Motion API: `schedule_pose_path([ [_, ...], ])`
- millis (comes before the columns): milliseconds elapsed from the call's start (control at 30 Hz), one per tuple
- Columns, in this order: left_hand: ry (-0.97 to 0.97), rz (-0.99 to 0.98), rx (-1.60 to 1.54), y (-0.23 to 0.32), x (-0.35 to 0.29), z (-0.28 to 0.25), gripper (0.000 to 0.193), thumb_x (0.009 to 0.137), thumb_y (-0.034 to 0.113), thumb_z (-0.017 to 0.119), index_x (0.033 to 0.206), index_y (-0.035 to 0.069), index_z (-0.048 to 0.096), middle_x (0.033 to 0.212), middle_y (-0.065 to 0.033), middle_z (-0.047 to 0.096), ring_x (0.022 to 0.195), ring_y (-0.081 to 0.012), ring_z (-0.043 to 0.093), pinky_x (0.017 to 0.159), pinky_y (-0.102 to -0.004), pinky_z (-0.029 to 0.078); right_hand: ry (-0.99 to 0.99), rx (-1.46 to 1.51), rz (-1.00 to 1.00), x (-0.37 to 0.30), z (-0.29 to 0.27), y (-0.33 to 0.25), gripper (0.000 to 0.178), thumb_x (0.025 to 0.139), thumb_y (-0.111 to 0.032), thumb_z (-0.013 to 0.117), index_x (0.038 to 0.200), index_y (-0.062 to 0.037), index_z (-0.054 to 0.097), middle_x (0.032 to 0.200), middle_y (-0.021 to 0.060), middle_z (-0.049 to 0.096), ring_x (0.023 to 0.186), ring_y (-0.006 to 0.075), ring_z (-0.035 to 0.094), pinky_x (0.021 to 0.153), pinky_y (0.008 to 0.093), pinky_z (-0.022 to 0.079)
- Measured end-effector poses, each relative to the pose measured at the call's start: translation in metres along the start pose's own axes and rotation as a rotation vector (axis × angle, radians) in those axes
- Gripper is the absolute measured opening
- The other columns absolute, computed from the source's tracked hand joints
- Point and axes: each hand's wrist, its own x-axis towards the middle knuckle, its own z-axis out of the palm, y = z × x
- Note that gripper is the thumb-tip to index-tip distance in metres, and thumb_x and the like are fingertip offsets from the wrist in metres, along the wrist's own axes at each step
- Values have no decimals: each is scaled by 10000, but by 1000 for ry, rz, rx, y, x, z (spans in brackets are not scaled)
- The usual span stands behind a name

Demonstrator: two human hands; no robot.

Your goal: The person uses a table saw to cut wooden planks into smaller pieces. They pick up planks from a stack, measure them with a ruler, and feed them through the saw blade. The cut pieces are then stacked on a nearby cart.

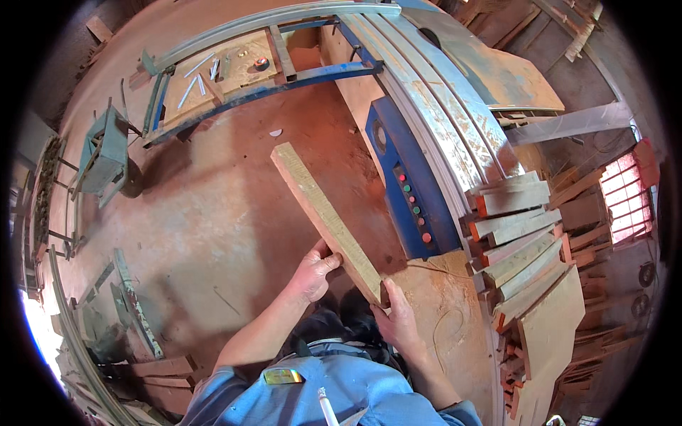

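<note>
A long, squared wooden plank [323, 216] slants in front of me, its far end up and to the left. My left hand [317, 273] grips its left side partway along, thumb over the edge. At the near end, my right hand [398, 312] is closed around the plank's lower corner. The wood is held off the floor, above dark trousers and shoes. To its right stands a blue machine panel [412, 192] with a column of red and green buttons, apart from the plank.
The machine's metal bed [440, 92] runs along the right, with stacked wood offcuts [515, 227] at its near end. A blue-framed table [234, 64] carries loose strips and a tape measure. A green metal stand [105, 153] is at left. Dusty concrete floor [213, 213] lies between.
</note>
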Motion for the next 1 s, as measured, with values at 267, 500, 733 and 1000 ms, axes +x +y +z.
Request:
schedule_pose_path([
  [267, 21, 128, 36, 49, 95, 34, 528, 883, 52, 692, 1368, 78, 484, 1271, -46, 607, 1174, -213, 590, 1018, -434, 488, 72, -60, -84, 110, -35, 21, 610, 820, -28, 732, 1364, 23, 459, 1280, 243, 552, 1170, 434, 553, 953, 460, 500],
  [500, 99, 221, 186, 67, 176, 98, 537, 860, 1, 703, 1309, -21, 409, 1231, -126, 563, 1131, -207, 586, 986, -371, 499, 156, -306, -150, 199, -83, 32, 678, 768, -196, 807, 1310, 48, 480, 1159, 214, 607, 1075, 393, 590, 890, 453, 504],
  [733, 100, 170, 289, 68, 229, 128, 467, 864, 18, 708, 1226, -29, 417, 1173, -154, 568, 1068, -209, 604, 939, -363, 521, 150, -186, 50, 241, -106, 47, 630, 770, -189, 797, 1286, 35, 512, 1058, 193, 634, 971, 373, 632, 787, 449, 527],
  [1000, -69, 58, 277, 104, 295, 166, 354, 919, 122, 643, 1223, 34, 485, 1149, -103, 623, 1008, -199, 641, 820, -361, 563, 278, 27, -21, 271, -143, 48, 703, 791, -236, 818, 1343, 43, 484, 1192, 218, 588, 1055, 384, 621, 865, 429, 532],
])
